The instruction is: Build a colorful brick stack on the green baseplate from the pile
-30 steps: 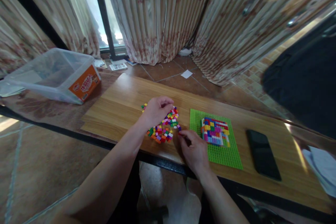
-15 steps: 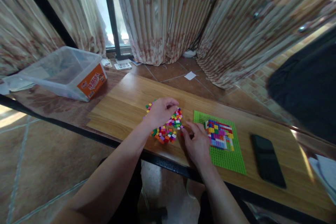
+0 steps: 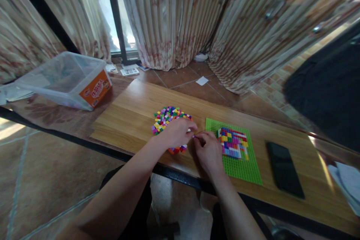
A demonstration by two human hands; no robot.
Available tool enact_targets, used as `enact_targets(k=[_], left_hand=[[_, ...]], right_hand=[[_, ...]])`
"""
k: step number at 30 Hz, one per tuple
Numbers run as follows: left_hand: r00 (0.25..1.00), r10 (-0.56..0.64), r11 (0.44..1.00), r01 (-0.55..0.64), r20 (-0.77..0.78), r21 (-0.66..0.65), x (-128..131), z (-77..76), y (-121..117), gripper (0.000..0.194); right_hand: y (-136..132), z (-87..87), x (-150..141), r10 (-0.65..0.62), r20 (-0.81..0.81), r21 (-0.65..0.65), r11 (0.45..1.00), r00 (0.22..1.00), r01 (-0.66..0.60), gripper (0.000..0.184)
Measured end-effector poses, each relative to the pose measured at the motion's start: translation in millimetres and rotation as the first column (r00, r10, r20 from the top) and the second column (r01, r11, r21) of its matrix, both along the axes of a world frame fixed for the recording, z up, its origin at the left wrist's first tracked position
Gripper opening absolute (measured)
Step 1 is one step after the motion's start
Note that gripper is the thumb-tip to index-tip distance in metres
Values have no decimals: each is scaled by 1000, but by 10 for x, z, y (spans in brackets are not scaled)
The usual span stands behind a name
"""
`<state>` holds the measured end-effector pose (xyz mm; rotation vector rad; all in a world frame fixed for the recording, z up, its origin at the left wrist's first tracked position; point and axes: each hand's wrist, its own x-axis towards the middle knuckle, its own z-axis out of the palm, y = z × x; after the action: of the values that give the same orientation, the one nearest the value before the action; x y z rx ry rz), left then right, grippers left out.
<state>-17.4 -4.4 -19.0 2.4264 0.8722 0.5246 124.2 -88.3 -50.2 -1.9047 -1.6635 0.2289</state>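
Observation:
A pile of small coloured bricks [image 3: 165, 117] lies on the wooden board [image 3: 132, 112]. My left hand [image 3: 177, 132] rests over the near part of the pile, fingers curled, its thumb and fingertips meeting my right hand. My right hand [image 3: 208, 150] is closed in a pinch on a tiny purple brick [image 3: 193, 136] right at the pile's right edge. Just right of my hands lies a green baseplate [image 3: 239, 167] with a block of coloured bricks [image 3: 233, 142] built on it.
A black phone [image 3: 284, 170] lies right of the baseplate. A clear plastic tub [image 3: 64, 80] with an orange label stands at the left on a patterned cloth. Curtains hang behind. A dark rounded object [image 3: 329, 90] fills the right side. Papers lie at the far right edge.
My left hand slid from the far side of the pile toward me, uncovering its far bricks. My right hand moved up to meet it and now pinches a small brick.

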Motion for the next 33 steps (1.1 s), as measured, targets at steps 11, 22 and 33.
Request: enact_targets(k=[11, 22, 33], left_hand=[[988, -48, 983, 73, -149, 167, 122, -73, -57, 21], [986, 84, 995, -76, -145, 58, 162, -32, -131, 23], [973, 225, 974, -224, -57, 24, 248, -87, -200, 26]], right_hand=[[-15, -5, 10, 1, -70, 68, 998, 998, 3, 22], [-38, 6, 42, 11, -108, 113, 994, 994, 1, 19], [-38, -37, 13, -41, -146, 141, 988, 988, 61, 24]])
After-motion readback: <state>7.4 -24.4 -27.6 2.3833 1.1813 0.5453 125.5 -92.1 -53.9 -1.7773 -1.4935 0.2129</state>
